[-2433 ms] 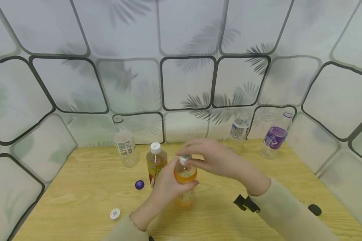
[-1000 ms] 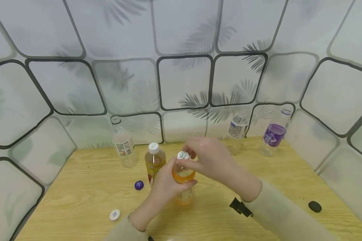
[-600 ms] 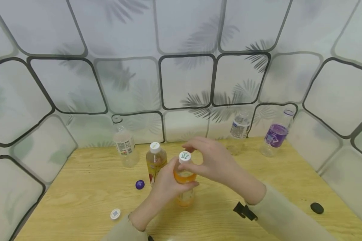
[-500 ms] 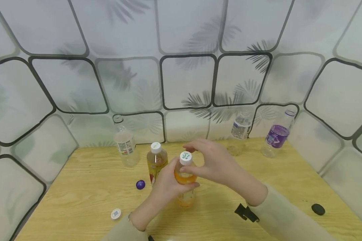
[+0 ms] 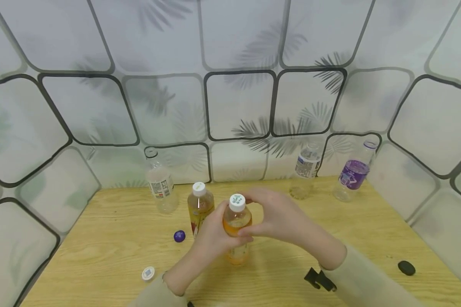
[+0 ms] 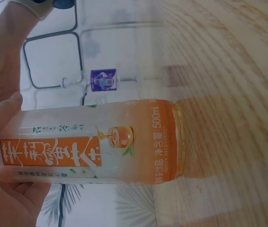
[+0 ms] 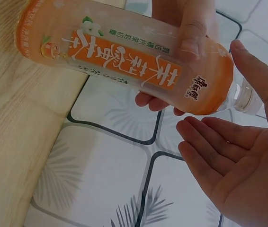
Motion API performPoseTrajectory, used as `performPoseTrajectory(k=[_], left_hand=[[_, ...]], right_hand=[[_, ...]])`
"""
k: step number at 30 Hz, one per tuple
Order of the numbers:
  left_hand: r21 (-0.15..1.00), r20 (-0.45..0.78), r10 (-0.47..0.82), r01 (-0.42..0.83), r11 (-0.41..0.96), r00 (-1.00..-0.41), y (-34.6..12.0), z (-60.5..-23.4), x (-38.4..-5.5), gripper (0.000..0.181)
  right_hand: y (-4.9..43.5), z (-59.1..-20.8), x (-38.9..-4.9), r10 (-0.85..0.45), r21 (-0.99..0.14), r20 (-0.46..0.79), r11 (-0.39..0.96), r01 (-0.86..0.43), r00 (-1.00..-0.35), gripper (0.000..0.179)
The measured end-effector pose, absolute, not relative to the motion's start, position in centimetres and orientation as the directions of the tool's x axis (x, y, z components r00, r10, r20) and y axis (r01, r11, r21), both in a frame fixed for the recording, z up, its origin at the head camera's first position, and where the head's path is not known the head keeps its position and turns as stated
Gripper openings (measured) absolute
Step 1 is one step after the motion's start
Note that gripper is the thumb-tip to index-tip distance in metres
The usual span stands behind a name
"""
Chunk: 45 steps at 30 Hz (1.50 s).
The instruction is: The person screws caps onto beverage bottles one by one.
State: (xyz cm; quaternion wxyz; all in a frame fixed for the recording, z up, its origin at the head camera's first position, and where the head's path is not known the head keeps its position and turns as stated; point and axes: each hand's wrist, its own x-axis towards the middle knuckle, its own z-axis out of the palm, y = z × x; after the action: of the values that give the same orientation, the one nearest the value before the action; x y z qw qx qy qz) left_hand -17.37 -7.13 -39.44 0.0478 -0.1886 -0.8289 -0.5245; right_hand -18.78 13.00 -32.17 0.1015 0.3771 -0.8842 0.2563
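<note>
An orange-labelled tea bottle (image 5: 238, 218) with a white cap (image 5: 237, 202) stands upright at the middle of the wooden table. My left hand (image 5: 214, 238) grips it round the body; in the left wrist view its label (image 6: 77, 146) faces the camera and its base is at the tabletop. My right hand (image 5: 284, 217) is around the bottle's shoulder with thumb and fingers spread. In the right wrist view, the right fingers (image 7: 209, 146) are extended below the neck, holding nothing, and the thumb is close to the shoulder. A yellow-labelled bottle (image 5: 200, 209), white-capped, stands just behind the left hand.
Uncapped clear bottles stand farther back: one at left (image 5: 161, 187), one at right (image 5: 306, 168), and one with a purple label (image 5: 353, 175). A purple cap (image 5: 179, 236) and a white cap (image 5: 148, 273) lie left; a black oval object (image 5: 406, 268) lies right. A patterned backdrop (image 5: 238, 106) rises behind.
My right hand was at the cap with its fingers about it; its fingers have spread off the cap, and the hand has moved slightly down and right. The left hand keeps its grip.
</note>
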Motion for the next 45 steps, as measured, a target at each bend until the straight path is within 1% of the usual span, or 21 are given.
performPoseTrajectory(k=[4,9,15,25,30,32,37,39,45], left_hand=[[0.847,0.27,0.266,0.359,0.391,-0.926,-7.2,-39.4,-17.3,0.078],[0.844,0.266,0.276,0.362,0.397,-0.923,-7.2,-39.3,-17.3,0.079],[0.836,0.272,0.287,0.373,0.403,-0.918,-7.3,-39.2,-17.3,0.078],[0.813,0.241,0.279,0.35,0.465,-0.93,-7.5,-38.8,-17.1,0.081],[0.808,0.255,0.281,0.364,0.463,-0.925,-7.9,-38.6,-16.7,0.08],[0.79,0.271,0.274,0.376,0.484,-0.923,-8.1,-38.5,-16.5,0.077],[0.692,0.308,0.241,0.391,0.607,-0.92,-8.6,-38.3,-15.9,0.072],[0.669,0.32,0.227,0.389,0.634,-0.92,-8.8,-38.2,-15.7,0.069],[0.662,0.349,0.207,0.397,0.636,-0.914,-9.4,-38.0,-15.2,0.063]], right_hand=[[13.2,-32.7,-18.7,-0.619,-0.4,0.352,0.578,-0.711,-0.702,0.067],[13.2,-33.3,-18.7,-0.606,-0.425,0.337,0.585,-0.691,-0.72,0.069],[13.1,-34.2,-18.5,-0.584,-0.45,0.341,0.586,-0.673,-0.737,0.065],[13.0,-34.6,-18.1,-0.568,-0.426,0.369,0.6,-0.677,-0.735,0.062],[13.1,-34.7,-18.2,-0.577,-0.412,0.376,0.596,-0.689,-0.725,0.06],[13.1,-34.8,-18.3,-0.577,-0.407,0.383,0.595,-0.693,-0.721,0.06],[13.0,-35.0,-18.2,-0.576,-0.418,0.4,0.578,-0.701,-0.713,0.061],[13.0,-35.1,-18.2,-0.575,-0.417,0.41,0.572,-0.706,-0.708,0.061],[13.1,-35.3,-18.2,-0.569,-0.406,0.426,0.574,-0.711,-0.703,0.059]])
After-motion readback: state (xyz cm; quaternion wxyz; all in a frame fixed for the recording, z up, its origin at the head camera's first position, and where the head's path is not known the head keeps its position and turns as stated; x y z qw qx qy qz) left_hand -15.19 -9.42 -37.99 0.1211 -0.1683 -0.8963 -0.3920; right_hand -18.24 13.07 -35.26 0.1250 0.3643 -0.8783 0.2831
